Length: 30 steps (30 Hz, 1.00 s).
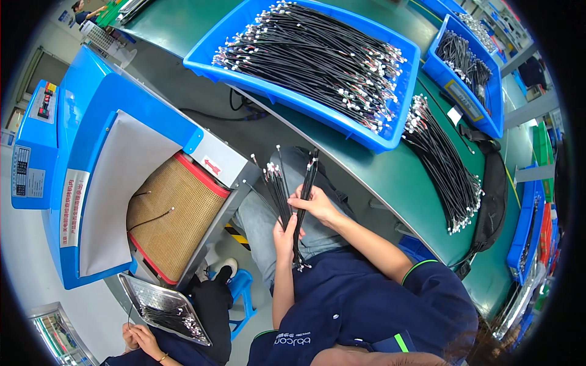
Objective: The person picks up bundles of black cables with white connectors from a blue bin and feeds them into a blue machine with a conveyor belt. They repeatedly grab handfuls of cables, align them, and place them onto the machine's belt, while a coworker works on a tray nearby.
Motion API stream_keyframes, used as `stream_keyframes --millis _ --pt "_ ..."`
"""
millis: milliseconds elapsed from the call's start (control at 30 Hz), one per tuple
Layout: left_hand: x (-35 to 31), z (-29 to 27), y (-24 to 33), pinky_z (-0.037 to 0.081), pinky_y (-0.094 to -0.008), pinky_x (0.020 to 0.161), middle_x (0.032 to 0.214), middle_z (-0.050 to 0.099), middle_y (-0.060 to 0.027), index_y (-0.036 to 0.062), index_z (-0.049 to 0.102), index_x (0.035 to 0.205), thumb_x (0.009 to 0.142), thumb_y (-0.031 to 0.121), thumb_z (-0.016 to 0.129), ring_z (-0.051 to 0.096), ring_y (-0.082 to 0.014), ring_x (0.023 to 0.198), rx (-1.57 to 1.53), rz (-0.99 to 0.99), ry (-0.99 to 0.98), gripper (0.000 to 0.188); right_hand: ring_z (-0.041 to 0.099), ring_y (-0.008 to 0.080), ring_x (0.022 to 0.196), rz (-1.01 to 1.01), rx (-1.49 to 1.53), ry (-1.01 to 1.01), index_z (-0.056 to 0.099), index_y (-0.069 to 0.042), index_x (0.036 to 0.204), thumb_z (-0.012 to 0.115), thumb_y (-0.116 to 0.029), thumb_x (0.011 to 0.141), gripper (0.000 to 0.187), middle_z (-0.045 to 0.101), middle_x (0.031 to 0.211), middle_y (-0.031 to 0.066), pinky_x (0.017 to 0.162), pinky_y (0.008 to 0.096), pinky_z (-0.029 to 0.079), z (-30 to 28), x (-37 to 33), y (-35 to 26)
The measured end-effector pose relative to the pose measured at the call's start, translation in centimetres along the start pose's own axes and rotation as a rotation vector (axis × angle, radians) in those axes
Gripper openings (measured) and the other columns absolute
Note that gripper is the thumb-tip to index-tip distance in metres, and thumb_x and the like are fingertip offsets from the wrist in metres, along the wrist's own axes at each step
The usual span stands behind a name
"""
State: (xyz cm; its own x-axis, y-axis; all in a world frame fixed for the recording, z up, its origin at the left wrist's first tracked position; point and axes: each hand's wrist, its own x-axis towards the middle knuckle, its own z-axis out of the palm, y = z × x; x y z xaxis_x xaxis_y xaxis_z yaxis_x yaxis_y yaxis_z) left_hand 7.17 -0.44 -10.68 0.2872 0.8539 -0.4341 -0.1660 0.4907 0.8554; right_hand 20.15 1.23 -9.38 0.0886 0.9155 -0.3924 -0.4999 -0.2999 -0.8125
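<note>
Above my lap, my left hand (284, 240) is closed round the lower part of a bundle of black cables (279, 195) with small white connectors at the ends. Just above and to the right, my right hand (315, 205) grips a second, slimmer bunch of black cables (307, 179). The two bunches fan apart at the top and come together near my left hand. Their lower ends, with white connectors, hang below it. One loose cable (259, 194) sticks out to the left of the bundle.
A blue bin (384, 141) full of black cables stands on the green table (366, 177). Right of it lie a cable pile (442, 165) and a black strap (493, 207). Left, a blue machine's mesh conveyor (177, 213) carries loose cables. A co-worker's hands (143, 341) are beside a metal tray (137, 287).
</note>
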Motion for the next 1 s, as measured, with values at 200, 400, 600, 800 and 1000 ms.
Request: stream_keyframes --millis 200,400,600,800,1000 --pt "-0.2 0.5 0.5 0.035 -0.0184 0.037 0.061 0.051 -0.0019 0.0036 0.050 0.086 0.083 0.022 0.049 0.048 -0.0081 0.043 -0.057 -0.027 0.060 0.018 0.048 0.0060 0.063 -0.038 -0.075 0.079 0.051 -0.007 0.075 0.065 -0.012 0.070 0.016 0.052 0.069 -0.0013 0.058 0.0205 0.037 -0.5 0.1 0.2" --pt "0.0 0.1 0.2 0.032 -0.0183 0.037 0.056 0.049 -0.0002 0.0045 0.050 0.082 0.084 0.023 0.048 0.044 -0.0062 0.041 0.005 -0.013 0.032 0.019 0.049 0.0067 0.062 0.007 -0.107 0.046 0.056 -0.004 0.073 0.066 -0.017 0.068 0.016 0.054 0.066 -0.0004 0.057 0.0220 0.037 0.3 -0.2 -0.8" --pt "0.0 0.3 0.1 0.031 -0.0182 0.035 0.054 0.047 0.0001 0.0063 0.047 0.077 0.085 0.023 0.047 0.043 -0.0059 0.040 -0.067 -0.013 0.041 0.019 0.048 0.0074 0.056 -0.034 -0.126 0.076 0.056 -0.004 0.068 0.065 -0.015 0.069 0.014 0.053 0.060 -0.0002 0.054 0.0219 0.038 -0.4 0.0 0.0" --pt "-0.1 0.5 0.3 0.031 -0.0181 0.035 0.053 0.047 0.0004 0.0068 0.046 0.076 0.085 0.022 0.046 0.043 -0.0055 0.040 -0.040 -0.019 0.060 0.017 0.049 0.0069 0.061 -0.014 -0.241 0.013 0.055 -0.005 0.068 0.064 -0.014 0.070 0.014 0.054 0.064 0.0005 0.056 0.0213 0.037 -0.8 0.3 0.2" --pt "0.1 -0.3 -0.6 0.032 -0.0185 0.034 0.069 0.054 -0.0059 0.0038 0.048 0.086 0.085 0.024 0.045 0.045 -0.0074 0.041 -0.014 -0.003 0.002 0.020 0.050 0.0069 0.065 -0.089 -0.151 0.058 0.054 -0.004 0.073 0.065 -0.014 0.070 0.015 0.053 0.065 0.0000 0.058 0.0208 0.038 -0.3 0.0 0.6"
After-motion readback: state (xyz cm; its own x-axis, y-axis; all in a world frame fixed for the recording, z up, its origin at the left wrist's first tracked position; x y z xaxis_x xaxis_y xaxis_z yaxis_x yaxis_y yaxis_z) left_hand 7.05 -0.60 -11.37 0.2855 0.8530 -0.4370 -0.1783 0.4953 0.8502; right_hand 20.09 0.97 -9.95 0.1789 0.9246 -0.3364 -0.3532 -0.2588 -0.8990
